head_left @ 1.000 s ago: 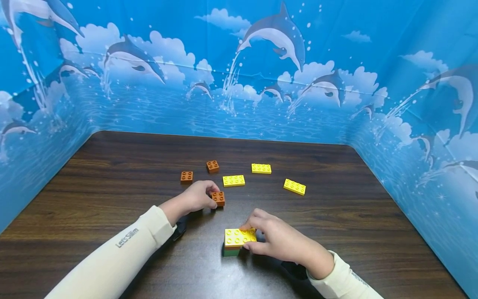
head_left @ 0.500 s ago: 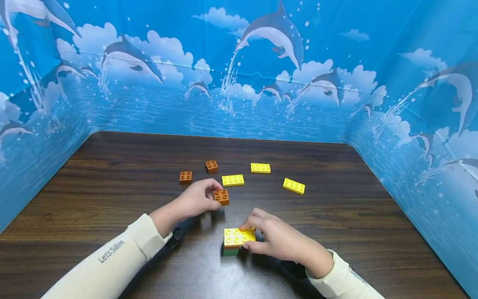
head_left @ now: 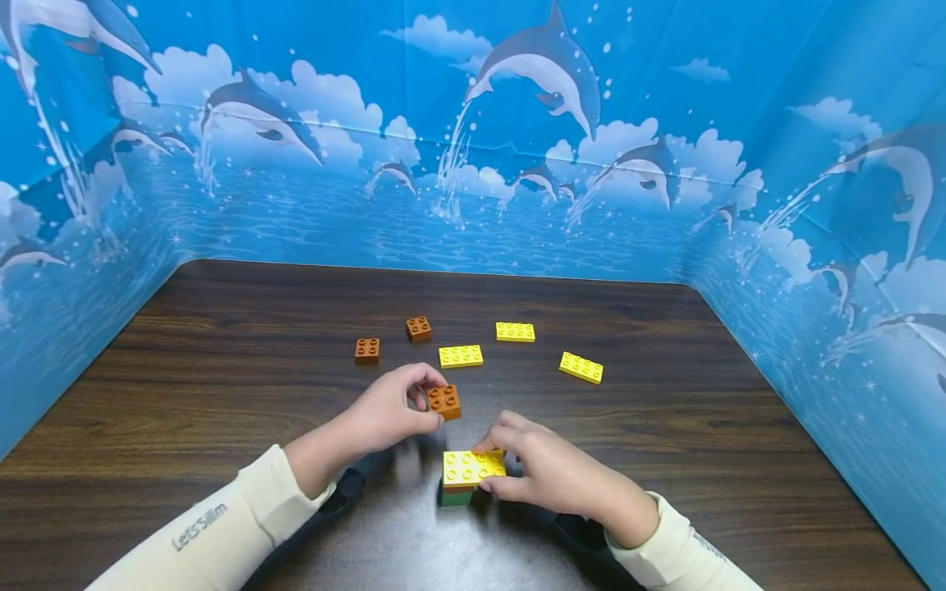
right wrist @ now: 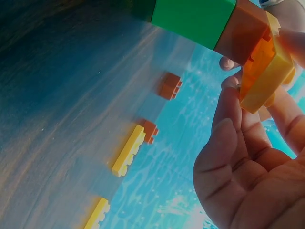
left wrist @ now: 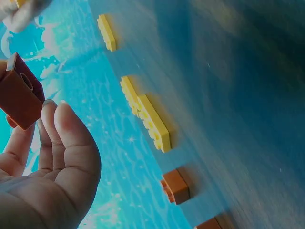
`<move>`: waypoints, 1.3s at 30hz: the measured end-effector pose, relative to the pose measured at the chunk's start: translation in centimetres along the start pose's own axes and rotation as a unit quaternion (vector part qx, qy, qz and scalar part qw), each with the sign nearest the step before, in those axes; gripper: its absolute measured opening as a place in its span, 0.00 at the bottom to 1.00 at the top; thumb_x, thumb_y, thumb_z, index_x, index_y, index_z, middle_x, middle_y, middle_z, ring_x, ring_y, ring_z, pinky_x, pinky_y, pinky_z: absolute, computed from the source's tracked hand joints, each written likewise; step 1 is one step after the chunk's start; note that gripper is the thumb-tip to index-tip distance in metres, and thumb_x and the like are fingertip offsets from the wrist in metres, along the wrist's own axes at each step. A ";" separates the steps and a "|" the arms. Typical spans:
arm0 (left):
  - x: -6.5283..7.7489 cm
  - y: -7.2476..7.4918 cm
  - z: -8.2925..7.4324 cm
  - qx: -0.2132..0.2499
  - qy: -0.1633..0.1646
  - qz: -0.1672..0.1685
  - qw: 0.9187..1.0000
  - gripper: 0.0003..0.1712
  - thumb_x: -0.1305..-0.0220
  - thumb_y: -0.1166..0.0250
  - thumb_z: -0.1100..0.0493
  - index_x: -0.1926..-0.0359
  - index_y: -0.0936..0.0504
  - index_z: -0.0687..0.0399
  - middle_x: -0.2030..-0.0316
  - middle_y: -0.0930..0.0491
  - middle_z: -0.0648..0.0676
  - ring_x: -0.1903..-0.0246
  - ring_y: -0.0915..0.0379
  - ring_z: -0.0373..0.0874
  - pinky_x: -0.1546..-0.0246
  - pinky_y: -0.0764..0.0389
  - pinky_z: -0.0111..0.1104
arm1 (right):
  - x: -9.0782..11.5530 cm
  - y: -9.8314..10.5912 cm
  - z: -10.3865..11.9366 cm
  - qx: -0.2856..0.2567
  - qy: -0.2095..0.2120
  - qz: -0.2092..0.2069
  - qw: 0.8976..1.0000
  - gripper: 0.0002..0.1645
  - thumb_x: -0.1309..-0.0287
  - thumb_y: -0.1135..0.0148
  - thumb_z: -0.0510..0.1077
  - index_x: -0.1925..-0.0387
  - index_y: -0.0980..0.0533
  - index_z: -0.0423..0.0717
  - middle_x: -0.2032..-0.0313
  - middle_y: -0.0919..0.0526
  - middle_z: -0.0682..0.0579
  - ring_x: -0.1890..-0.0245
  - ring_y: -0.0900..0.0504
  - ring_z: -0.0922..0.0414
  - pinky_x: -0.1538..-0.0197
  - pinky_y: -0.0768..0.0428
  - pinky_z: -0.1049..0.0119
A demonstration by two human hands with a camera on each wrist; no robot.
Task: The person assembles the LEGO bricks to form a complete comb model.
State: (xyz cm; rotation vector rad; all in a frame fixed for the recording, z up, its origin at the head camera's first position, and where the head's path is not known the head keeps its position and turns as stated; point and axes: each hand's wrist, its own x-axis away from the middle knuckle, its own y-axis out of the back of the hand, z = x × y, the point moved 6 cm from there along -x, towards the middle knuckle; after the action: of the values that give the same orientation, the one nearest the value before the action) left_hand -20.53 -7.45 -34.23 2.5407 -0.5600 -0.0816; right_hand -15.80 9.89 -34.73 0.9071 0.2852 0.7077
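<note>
My left hand point(head_left: 388, 410) pinches a brown two-by-two building brick point(head_left: 444, 402) between thumb and fingers, above the table. In the left wrist view the brick point(left wrist: 21, 95) shows part of its hollow underside. Nearer to me stands a small stack: a green block point(head_left: 456, 497) at the bottom, a brown brick point(right wrist: 243, 31) on it, and a flat yellow brick point(head_left: 464, 469) on top. The yellow brick reaches out past the brown one, as the right wrist view shows. My right hand point(head_left: 554, 472) grips that overhanging end, thumb in front and fingers behind.
Two loose brown bricks, one at the left point(head_left: 367, 350) and one farther back point(head_left: 419, 329), lie beyond my left hand. Three flat yellow bricks lie in the middle point(head_left: 461, 356), back point(head_left: 515, 332) and right point(head_left: 580, 368). A dolphin-print curtain point(head_left: 473, 222) encloses the dark wooden table point(head_left: 222, 361).
My left hand has lifted the brown brick off the table and carried it slightly right and towards me, nearer the stack. The right hand and the stack have stayed in place.
</note>
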 end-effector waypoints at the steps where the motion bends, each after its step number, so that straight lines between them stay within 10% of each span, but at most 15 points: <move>1: 0.1 -0.1 -0.2 -0.002 -0.005 0.002 1.000 0.21 0.48 0.34 0.67 0.51 0.24 0.61 0.57 0.27 0.56 0.64 0.32 0.45 0.67 0.28 0.35 | 0.0 0.0 0.0 -0.001 -0.001 0.000 1.000 0.19 0.44 0.32 0.47 0.50 0.20 0.50 0.61 0.27 0.61 0.63 0.26 0.57 0.64 0.28 0.71; 39: 3.7 -2.3 -2.5 -0.025 -0.080 0.035 0.996 0.19 0.54 0.33 0.66 0.57 0.22 0.56 0.66 0.30 0.50 0.66 0.33 0.43 0.72 0.27 0.29 | -0.9 -0.8 -1.6 -0.190 -0.014 0.016 0.982 0.17 0.47 0.32 0.41 0.55 0.23 0.44 0.58 0.26 0.53 0.60 0.28 0.59 0.62 0.22 0.68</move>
State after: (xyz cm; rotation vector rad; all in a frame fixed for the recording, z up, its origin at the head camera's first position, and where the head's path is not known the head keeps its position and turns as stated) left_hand -15.87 -5.90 -33.05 2.4771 -0.7000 -0.2736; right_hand -16.90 9.90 -36.40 0.5583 0.1032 0.7472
